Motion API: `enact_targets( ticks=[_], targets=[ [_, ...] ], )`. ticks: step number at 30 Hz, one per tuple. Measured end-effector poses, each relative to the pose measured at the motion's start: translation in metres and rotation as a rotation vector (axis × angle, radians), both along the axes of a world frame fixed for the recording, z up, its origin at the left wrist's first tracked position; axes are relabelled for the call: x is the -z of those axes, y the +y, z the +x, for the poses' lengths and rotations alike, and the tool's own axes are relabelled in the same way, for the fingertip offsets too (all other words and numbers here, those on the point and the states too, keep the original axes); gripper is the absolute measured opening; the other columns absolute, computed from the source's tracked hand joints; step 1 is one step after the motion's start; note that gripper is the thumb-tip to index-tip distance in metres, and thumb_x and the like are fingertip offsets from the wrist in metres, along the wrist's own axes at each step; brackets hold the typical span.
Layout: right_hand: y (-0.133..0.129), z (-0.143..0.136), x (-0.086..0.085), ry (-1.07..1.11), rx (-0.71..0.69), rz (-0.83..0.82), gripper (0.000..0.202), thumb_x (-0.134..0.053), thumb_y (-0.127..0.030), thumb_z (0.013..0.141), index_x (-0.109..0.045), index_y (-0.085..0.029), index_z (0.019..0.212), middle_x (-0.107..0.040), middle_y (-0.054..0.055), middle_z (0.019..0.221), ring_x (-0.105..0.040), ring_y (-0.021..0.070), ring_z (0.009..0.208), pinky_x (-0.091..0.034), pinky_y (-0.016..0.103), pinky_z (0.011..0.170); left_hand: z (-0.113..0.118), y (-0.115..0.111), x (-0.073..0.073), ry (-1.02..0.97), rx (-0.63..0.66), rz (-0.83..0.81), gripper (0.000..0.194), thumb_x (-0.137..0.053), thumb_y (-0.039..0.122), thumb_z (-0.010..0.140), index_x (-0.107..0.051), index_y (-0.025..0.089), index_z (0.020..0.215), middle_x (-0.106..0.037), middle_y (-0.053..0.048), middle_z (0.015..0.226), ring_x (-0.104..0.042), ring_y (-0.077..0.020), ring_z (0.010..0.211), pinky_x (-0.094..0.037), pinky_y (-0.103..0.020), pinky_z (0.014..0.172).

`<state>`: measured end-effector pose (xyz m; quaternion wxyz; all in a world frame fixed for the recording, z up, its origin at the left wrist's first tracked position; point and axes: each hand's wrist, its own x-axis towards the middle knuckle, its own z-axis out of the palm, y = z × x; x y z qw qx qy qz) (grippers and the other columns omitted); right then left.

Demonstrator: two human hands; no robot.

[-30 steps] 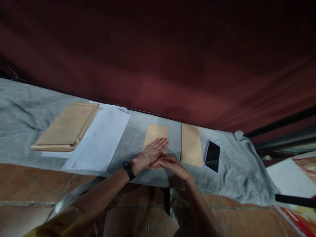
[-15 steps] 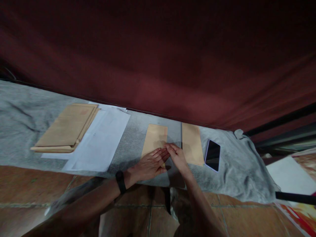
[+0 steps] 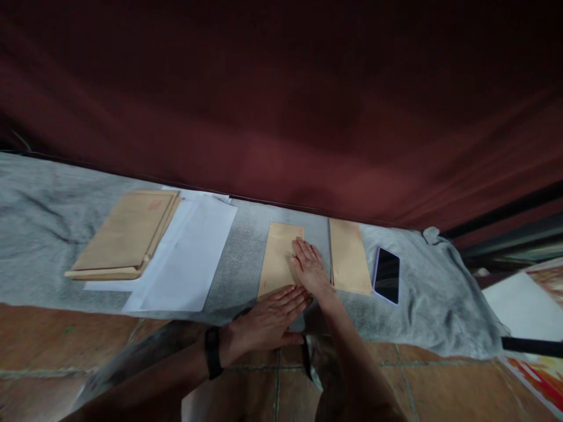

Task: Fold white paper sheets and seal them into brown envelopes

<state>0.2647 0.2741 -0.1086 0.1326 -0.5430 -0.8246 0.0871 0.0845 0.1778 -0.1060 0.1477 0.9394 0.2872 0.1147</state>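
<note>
A narrow brown envelope (image 3: 277, 258) lies on a grey cloth (image 3: 39, 223). My right hand (image 3: 309, 266) rests flat on its right side, fingers stretched out and pointing away from me. My left hand (image 3: 270, 319), with a black band on the wrist, lies flat at the envelope's near end, fingers together and pointing right. A second brown envelope (image 3: 349, 258) lies just right of my right hand, not touched.
A dark phone (image 3: 387, 275) lies right of the second envelope. To the left are a stack of large brown envelopes (image 3: 125, 234) and white sheets (image 3: 185, 261). A dark red curtain (image 3: 281, 105) hangs behind. Brown floor tiles (image 3: 65, 346) lie in front.
My right hand slid forward up the envelope and flattened on it. My left hand drew back toward me to the envelope's near end. The view shifted slightly.
</note>
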Motion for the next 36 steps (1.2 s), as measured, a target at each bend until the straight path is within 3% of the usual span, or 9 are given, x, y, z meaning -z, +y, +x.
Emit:
enact_targets(
  ticks=[8, 19, 26, 31, 33, 36],
  targets=[
    [0.013, -0.009, 0.004, -0.011, 0.125, -0.003, 0.058, -0.034, -0.036, 0.109, -0.033, -0.014, 0.163, -0.03, 0.012, 0.169, -0.029, 0.0253, 0.158, -0.02, 0.05, 0.13, -0.005, -0.009, -0.014, 0.018, 0.041, -0.012, 0.077, -0.04, 0.067, 0.102, -0.041, 0.013, 0.157, -0.038, -0.013, 0.167, -0.03, -0.0216, 0.157, -0.022, -0.036, 0.13],
    [-0.007, 0.0, 0.005, 0.061, -0.058, -0.028, 0.061, -0.038, -0.04, 0.108, -0.03, -0.019, 0.164, -0.032, 0.01, 0.169, -0.029, 0.023, 0.158, -0.016, 0.048, 0.131, -0.01, -0.012, -0.016, 0.015, 0.08, -0.076, 0.076, -0.045, 0.062, 0.103, -0.034, 0.014, 0.16, -0.032, -0.013, 0.169, -0.027, -0.023, 0.158, -0.026, -0.04, 0.129],
    [-0.022, 0.004, -0.001, 0.069, -0.166, -0.047, 0.06, -0.038, -0.039, 0.109, -0.03, -0.018, 0.164, -0.032, 0.01, 0.169, -0.029, 0.0236, 0.158, -0.017, 0.049, 0.132, -0.008, -0.002, -0.018, -0.053, 0.106, -0.076, 0.065, -0.048, 0.06, 0.103, -0.048, 0.017, 0.152, -0.05, -0.011, 0.16, -0.044, -0.0215, 0.149, -0.033, -0.036, 0.124],
    [-0.033, 0.007, -0.013, 0.193, -0.241, -0.173, 0.052, -0.031, -0.037, 0.111, -0.039, -0.025, 0.161, -0.038, 0.006, 0.167, -0.032, 0.0205, 0.156, -0.022, 0.05, 0.131, -0.003, -0.006, -0.015, -0.003, -0.039, 0.042, 0.041, -0.048, 0.033, 0.107, -0.057, 0.019, 0.144, -0.064, -0.009, 0.145, -0.057, -0.0215, 0.136, -0.039, -0.037, 0.119],
    [-0.038, 0.008, -0.02, 0.299, -0.276, -0.261, 0.049, -0.03, -0.04, 0.111, -0.05, -0.027, 0.154, -0.047, 0.004, 0.162, -0.039, 0.0191, 0.153, -0.024, 0.05, 0.131, -0.001, -0.005, -0.015, 0.028, -0.088, 0.101, 0.036, -0.052, 0.022, 0.103, -0.061, 0.017, 0.138, -0.068, -0.01, 0.139, -0.06, -0.0225, 0.132, -0.04, -0.038, 0.118],
    [-0.04, 0.009, -0.026, 0.518, -0.243, -0.39, 0.051, -0.028, -0.047, 0.111, -0.068, -0.028, 0.136, -0.066, 0.004, 0.145, -0.055, 0.0187, 0.14, -0.037, 0.045, 0.124, 0.0, -0.001, -0.015, 0.081, -0.127, 0.173, 0.032, -0.056, 0.014, 0.099, -0.063, 0.015, 0.13, -0.068, -0.013, 0.137, -0.06, -0.0247, 0.133, -0.042, -0.039, 0.116]
  ],
)
